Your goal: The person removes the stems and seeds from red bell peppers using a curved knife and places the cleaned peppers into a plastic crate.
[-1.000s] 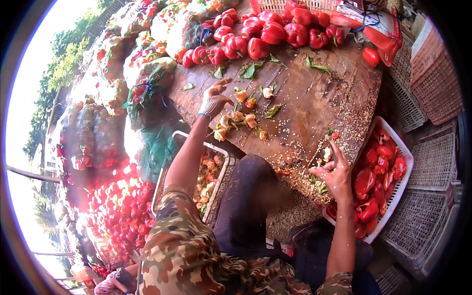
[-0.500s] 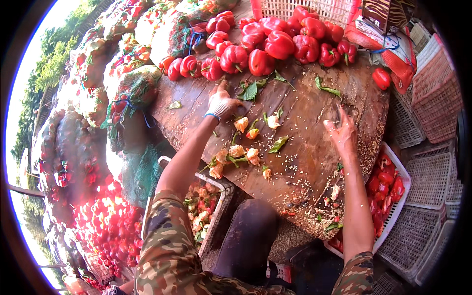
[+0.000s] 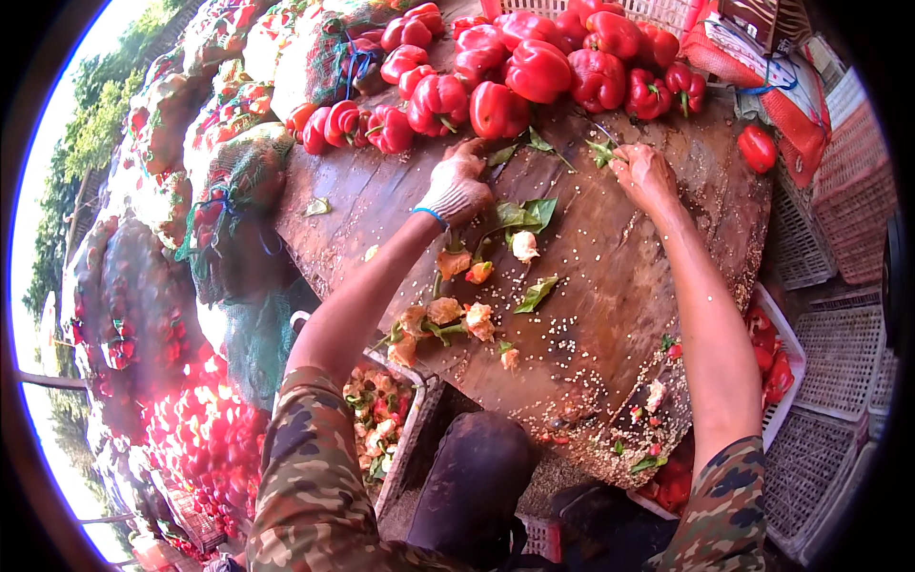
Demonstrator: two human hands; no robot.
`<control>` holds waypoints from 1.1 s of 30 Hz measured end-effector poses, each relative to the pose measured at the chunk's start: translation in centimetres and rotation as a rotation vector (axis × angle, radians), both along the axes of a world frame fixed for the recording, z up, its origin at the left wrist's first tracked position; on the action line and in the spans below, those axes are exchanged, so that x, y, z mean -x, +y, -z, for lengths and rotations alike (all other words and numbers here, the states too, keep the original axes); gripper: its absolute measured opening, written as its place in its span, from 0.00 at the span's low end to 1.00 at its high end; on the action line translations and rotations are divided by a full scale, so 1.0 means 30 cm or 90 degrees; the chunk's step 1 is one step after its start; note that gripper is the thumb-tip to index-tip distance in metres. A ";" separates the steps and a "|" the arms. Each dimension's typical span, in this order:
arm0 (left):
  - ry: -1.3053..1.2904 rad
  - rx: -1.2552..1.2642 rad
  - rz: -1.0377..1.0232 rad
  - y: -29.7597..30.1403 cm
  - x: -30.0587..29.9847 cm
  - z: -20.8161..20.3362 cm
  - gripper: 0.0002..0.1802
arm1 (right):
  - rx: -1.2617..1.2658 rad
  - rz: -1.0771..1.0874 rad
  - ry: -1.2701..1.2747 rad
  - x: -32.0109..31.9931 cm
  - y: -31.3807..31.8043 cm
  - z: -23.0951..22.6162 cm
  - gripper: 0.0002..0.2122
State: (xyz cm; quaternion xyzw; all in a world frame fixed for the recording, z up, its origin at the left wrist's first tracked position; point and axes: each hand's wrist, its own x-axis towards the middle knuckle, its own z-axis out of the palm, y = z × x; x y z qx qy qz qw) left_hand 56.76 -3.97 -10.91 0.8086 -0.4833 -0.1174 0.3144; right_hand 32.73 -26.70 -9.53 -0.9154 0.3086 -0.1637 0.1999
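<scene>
My left hand, in a pale knitted glove with a blue cuff, lies on the brown wooden tabletop, fingers stretched toward the red bell peppers. It holds nothing that I can see. A green leaf is by its fingertips. My bare right hand is closed, thumb and fingers pinching a small green leaf; a thin line, stem or blade, extends beyond it. Between my forearms lie leaves and several cut pepper cores with stems, among scattered seeds.
Peppers are heaped along the far edge before a pink crate. Filled net sacks crowd the left. A bin of cores stands below the left edge, a white crate of red pepper pieces at the right, beside stacked crates.
My right hand has moved up and left to the leaf and closed on it. My left hand has shifted slightly right; a leaf near the cores has moved too. The view has shifted slightly.
</scene>
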 end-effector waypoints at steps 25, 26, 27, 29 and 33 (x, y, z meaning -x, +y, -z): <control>0.253 -0.064 0.270 1.056 0.062 -0.127 0.21 | -0.192 -0.550 0.063 -0.178 1.198 -0.085 0.13; 0.300 -0.138 0.193 1.199 0.076 -0.124 0.24 | -0.222 -0.650 0.076 -0.206 1.248 -0.104 0.16; 0.352 -0.234 0.129 1.320 0.100 -0.122 0.25 | -0.223 -0.657 -0.021 -0.212 1.264 -0.096 0.18; 0.360 -0.334 0.018 1.517 0.143 -0.160 0.28 | -0.315 -0.572 0.149 -0.218 1.272 -0.219 0.21; 0.381 -0.116 -0.197 1.455 0.133 -0.279 0.19 | -0.063 -0.381 0.135 -0.030 1.008 -0.281 0.20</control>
